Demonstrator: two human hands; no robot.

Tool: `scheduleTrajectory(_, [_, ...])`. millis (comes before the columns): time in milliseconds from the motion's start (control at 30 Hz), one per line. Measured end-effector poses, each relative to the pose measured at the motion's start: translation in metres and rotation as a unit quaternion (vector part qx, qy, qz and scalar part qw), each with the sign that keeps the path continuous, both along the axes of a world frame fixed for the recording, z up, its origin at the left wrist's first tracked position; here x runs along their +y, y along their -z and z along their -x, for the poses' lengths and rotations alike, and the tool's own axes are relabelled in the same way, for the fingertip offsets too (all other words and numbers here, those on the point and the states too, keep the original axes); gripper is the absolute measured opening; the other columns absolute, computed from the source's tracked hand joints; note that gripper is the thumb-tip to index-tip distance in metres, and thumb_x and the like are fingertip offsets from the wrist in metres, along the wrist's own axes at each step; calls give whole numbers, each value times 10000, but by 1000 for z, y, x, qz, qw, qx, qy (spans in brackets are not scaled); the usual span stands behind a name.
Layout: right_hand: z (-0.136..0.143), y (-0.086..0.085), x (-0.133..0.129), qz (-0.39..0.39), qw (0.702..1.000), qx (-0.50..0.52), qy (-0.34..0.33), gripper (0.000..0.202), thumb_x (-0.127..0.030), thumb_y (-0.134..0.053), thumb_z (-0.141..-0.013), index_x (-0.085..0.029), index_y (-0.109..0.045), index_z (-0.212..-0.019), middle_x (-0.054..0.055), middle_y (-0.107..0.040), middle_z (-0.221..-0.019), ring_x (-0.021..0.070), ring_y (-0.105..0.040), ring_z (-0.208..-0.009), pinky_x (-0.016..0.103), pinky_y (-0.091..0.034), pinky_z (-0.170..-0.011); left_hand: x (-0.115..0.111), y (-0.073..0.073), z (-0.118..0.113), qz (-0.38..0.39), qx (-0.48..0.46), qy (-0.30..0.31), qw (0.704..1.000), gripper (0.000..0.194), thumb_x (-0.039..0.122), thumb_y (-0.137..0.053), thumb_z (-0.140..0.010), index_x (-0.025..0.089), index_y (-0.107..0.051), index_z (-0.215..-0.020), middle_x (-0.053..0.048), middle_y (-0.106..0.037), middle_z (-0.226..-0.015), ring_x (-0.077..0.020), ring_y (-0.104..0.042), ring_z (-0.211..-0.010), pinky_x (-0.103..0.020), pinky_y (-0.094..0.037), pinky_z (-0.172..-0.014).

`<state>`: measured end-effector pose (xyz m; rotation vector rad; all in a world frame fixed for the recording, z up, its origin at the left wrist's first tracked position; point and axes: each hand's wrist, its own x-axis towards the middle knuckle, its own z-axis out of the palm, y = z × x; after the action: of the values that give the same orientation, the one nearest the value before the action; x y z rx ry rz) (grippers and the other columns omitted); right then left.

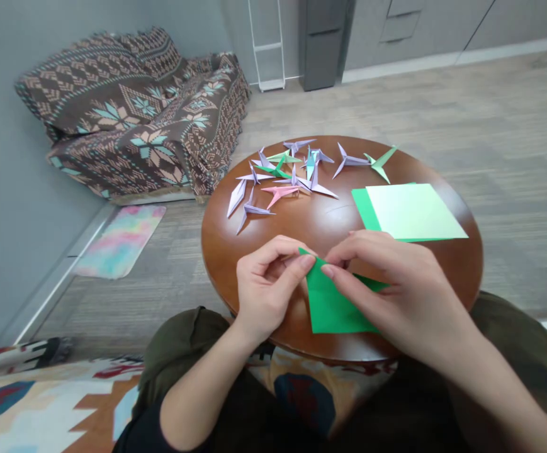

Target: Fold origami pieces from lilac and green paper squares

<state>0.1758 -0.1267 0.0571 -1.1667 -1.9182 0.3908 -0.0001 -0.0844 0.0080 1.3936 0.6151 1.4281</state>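
Observation:
A green sheet of paper (333,308), its upper edge slanting down to the right, is held near the front of the round brown table. Thumb and fingers of my left hand (273,277) pinch its upper left corner. Just to the right, my right hand (386,277) grips the slanted upper edge between thumb and fingers, covering part of the sheet. Beyond my right hand lies a stack of square sheets, pale green (415,211) on top and darker green (365,209) beneath. Several folded paper figures in purple, green and pink (280,192) lie on the far left part of the table.
The round table (221,251) stands over my knees. A sofa (145,126) under a patterned cover is at the back left, with a pastel mat (122,242) on the floor before it. Grey cabinets (323,44) line the far wall.

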Motion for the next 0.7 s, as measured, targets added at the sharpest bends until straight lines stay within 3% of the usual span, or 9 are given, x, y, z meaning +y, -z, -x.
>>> scheduleTrajectory(233, [0,-2,-1,3,1000,-5,-11,127,-108,-647,-970,-208,-637,-892,18,-732,-839,182,-684,-789,341,-491,-791,4,3,4,-36,-6,7,999,118,137,-786,-880,230,-835,-934,-59,-773,-890,-172,-711,-828,-291,-565,-755])
scheduleTrajectory(333, [-11,-11,-7,88,995,12,-49,37,-199,-685,-974,-235,-682,-983,21,-770,-943,195,-729,-852,300,-542,-727,11,3,8,-37,0,26,999,85,176,-804,-876,238,-838,-924,-60,-765,-872,-177,-705,-821,-296,-555,-749])
scheduleTrajectory(433, [-23,-19,-10,195,970,69,-124,129,-357,-645,-1021,-287,-728,-1087,20,-796,-1050,210,-765,-947,254,-587,-656,19,5,12,-18,-4,95,995,43,270,-832,-867,238,-832,-896,-59,-731,-823,-178,-678,-776,-297,-535,-706])
scheduleTrajectory(500, [-24,-19,-8,234,952,146,-134,191,-370,-571,-1062,-271,-733,-1074,22,-796,-994,194,-765,-930,264,-618,-759,21,7,12,-3,-11,132,991,77,317,-834,-865,241,-829,-879,-57,-704,-813,-173,-657,-753,-298,-528,-684])
scheduleTrajectory(633, [-8,-7,3,312,916,216,-130,89,-291,-699,-982,-215,-714,-1026,2,-734,-849,148,-698,-770,235,-577,-688,19,7,10,14,-18,132,991,76,326,-853,-845,256,-836,-821,-45,-636,-850,-149,-604,-774,-288,-510,-715])
scheduleTrajectory(700, [2,0,7,350,892,238,-156,145,-329,-749,-943,-198,-685,-948,-21,-670,-776,129,-634,-687,228,-531,-625,17,6,9,18,-22,132,991,74,329,-860,-840,263,-840,-812,-33,-596,-834,-137,-566,-774,-265,-485,-707])
